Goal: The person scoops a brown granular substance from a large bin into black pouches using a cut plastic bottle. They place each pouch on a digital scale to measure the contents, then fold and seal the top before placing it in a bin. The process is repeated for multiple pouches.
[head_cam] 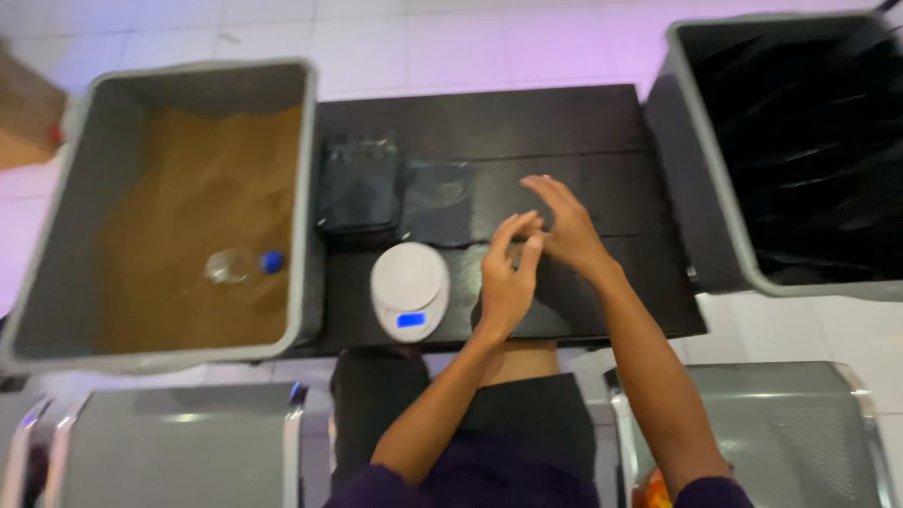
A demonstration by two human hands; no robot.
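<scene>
Black table [564,132]: two bins, one scale [409,290].

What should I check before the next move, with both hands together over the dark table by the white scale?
1. Left hand free of objects: cannot tell, blurred; fingertips meet the right hand.
2. Right hand free: cannot tell; nothing clearly held.
3. White scale platform bare: ok, and its blue display is lit.
4. Stack of dark bags within view behind the scale: ok; a single bag lies beside it.
5. Grey bin of brown powder to the left: ok; a clear bottle lies in it.
6. Black-lined bin to the right open: ok.
</scene>
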